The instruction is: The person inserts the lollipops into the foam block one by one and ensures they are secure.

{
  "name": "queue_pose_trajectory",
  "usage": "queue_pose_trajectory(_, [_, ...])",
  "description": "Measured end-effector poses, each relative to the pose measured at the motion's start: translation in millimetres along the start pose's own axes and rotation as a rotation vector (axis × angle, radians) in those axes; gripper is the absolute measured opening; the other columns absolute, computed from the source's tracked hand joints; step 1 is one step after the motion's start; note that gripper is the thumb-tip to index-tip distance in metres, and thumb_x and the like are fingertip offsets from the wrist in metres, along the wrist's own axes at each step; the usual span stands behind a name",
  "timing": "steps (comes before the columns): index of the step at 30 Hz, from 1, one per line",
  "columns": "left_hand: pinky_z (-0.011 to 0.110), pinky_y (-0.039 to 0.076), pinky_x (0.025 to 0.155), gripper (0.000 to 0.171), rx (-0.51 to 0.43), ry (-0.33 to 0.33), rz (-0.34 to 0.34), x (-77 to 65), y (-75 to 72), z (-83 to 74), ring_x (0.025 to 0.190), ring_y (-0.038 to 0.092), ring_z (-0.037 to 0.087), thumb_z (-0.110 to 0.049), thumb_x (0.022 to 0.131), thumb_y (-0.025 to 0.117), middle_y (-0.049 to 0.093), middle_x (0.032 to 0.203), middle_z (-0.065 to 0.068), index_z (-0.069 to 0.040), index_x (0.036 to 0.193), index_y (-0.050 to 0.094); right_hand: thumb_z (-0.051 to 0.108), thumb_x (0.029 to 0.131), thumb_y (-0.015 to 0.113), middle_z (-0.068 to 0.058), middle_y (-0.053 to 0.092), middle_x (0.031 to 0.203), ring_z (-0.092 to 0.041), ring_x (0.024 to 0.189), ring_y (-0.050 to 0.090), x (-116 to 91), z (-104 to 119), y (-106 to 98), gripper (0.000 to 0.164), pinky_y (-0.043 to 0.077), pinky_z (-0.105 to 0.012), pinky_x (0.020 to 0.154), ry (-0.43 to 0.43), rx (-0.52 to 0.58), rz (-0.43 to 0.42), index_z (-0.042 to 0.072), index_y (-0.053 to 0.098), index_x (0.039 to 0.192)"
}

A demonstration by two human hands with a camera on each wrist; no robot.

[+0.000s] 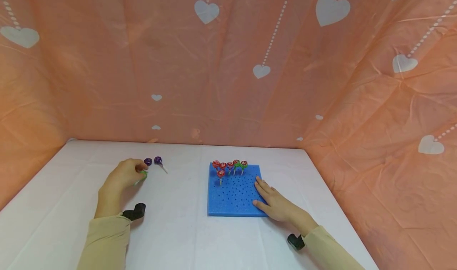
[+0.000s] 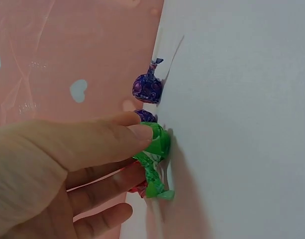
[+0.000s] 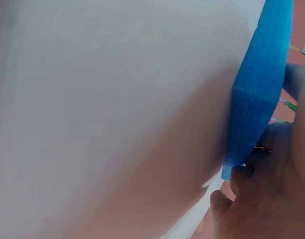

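My left hand point(image 1: 123, 176) pinches a green-wrapped lollipop point(image 2: 159, 144) between thumb and fingers, low over the left part of the table. In the left wrist view its stick points down, and a bit of red wrapper point(image 2: 139, 188) shows beside it, partly hidden by the fingers. Just past the fingertips lie two purple lollipops point(image 1: 158, 160). At the right edge of a blue foam board point(image 1: 217, 202) full of small holes, my right hand point(image 1: 278, 204) rests with its fingers spread. Several red and green lollipops point(image 1: 221, 173) stand upright in the board's far left part.
The white-covered table point(image 1: 171, 230) carries everything. An orange sheet with white hearts point(image 1: 228, 115) hangs behind and along the sides. Black wrist devices point(image 1: 135, 211) stick out beside both forearms.
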State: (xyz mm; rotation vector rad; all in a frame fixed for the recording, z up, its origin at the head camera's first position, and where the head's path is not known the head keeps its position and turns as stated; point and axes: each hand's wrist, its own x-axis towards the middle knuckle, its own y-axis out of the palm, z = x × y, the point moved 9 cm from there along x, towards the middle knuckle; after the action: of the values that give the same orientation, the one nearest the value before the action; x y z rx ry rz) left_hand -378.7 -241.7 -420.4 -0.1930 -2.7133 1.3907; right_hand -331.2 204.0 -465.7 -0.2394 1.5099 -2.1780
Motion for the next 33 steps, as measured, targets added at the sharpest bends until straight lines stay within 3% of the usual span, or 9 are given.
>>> queue_pose_trajectory(6, [0.052,0.051,0.083,0.025,-0.006,-0.024,0.022,0.9,4.1,3.8,0.093,0.06,0.034,-0.003,0.091,0.069,0.067,0.101,0.02,0.006,0.114,0.07,0.046,0.109,0.05,-0.012,0.008,0.174,-0.035,0.159,0.011,-1,0,0,0.076,0.015,-0.057,0.126,0.004,-0.004,0.002,0.002,0.021,0.164])
queue_pose_trajectory(17, [0.052,0.051,0.082,0.022,0.001,-0.023,0.002,-0.3,2.3,0.6,0.091,0.06,0.034,-0.002,0.091,0.07,0.068,0.098,0.019,0.006,0.111,0.071,0.045,0.109,0.05,-0.013,0.008,0.174,-0.036,0.159,0.011,-1,1,0,0.076,0.015,-0.058,0.126,0.004,-0.003,0.003,0.002,0.021,0.164])
queue_pose_trajectory(25, [0.045,0.049,0.077,0.02,0.0,-0.01,-0.03,0.1,2.2,0.7,0.089,0.06,0.032,-0.004,0.09,0.071,0.067,0.094,0.016,0.004,0.109,0.072,0.046,0.109,0.05,-0.012,0.008,0.174,-0.035,0.159,0.011,0,-1,1,0.076,0.015,-0.057,0.126,0.007,-0.007,0.0,0.002,0.021,0.164])
queue_pose_trajectory(30, [0.048,0.053,0.079,0.024,-0.025,-0.006,-0.047,0.8,1.4,-2.8,0.094,0.062,0.035,-0.005,0.092,0.069,0.068,0.106,0.023,0.004,0.114,0.071,0.046,0.109,0.05,-0.012,0.008,0.174,-0.035,0.159,0.01,0,0,0,0.076,0.015,-0.057,0.126,0.006,-0.005,0.002,0.002,0.021,0.164])
queue_pose_trajectory(33, [0.044,0.056,0.077,0.028,-0.061,0.014,-0.063,1.9,0.5,-8.7,0.098,0.065,0.037,-0.005,0.092,0.068,0.067,0.115,0.026,0.004,0.119,0.07,0.046,0.109,0.05,-0.013,0.008,0.174,-0.035,0.159,0.01,0,0,0,0.076,0.015,-0.058,0.126,0.005,-0.006,0.004,0.002,0.021,0.164])
